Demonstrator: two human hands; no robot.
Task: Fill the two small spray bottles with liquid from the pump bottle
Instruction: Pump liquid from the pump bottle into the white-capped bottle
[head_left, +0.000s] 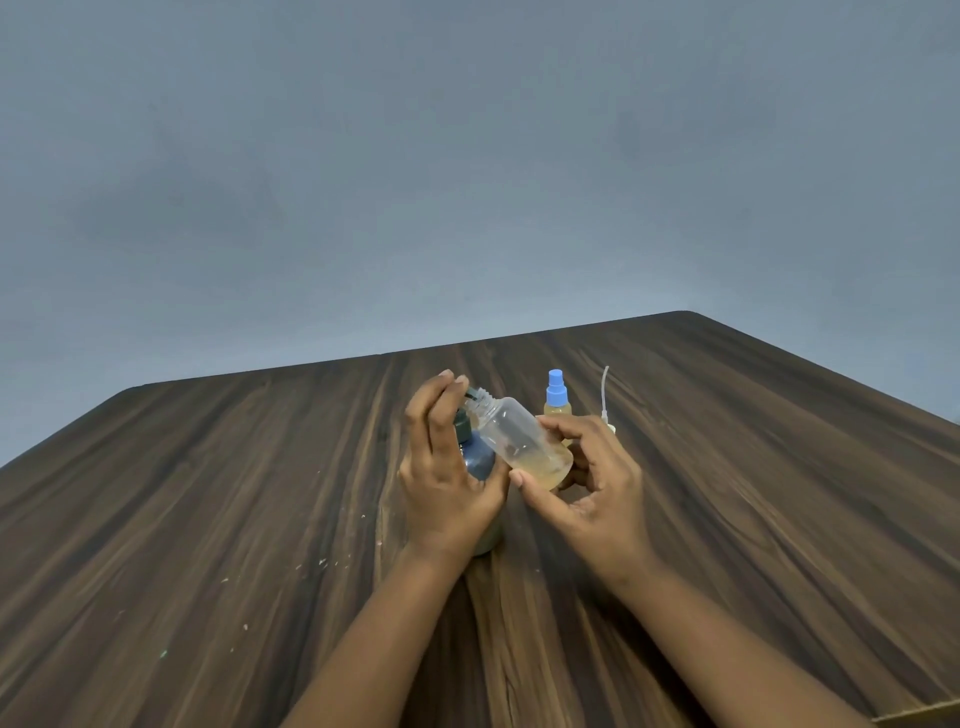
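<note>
The right hand (587, 483) holds an open spray bottle (522, 441) by its lower end, thumb and fingers closed around the base. The bottle is tilted, its threaded neck pointing up and toward the left hand, with a little yellowish liquid pooled at the bottom. Its cap is off.

The left hand (447, 467) is wrapped around the pump bottle (477, 460), a dark blue bottle that stands on the desk (208, 519) mostly hidden behind the palm. The fingers of that hand curl up over the pump head (464, 426), with the fingertips resting above the nozzle. The nozzle sits right at the open neck of the tilted bottle; whether the two touch cannot be told.

Just beyond the right hand stands the second spray bottle (557, 402), upright, with its blue cap on and yellowish liquid inside. Beside it, further to the right and partly hidden by the right fingers, a loose spray top (605, 400) stands with its thin white tube pointing up.

Small pale specks (322, 561) lie scattered on the desk left of the left wrist.
</note>
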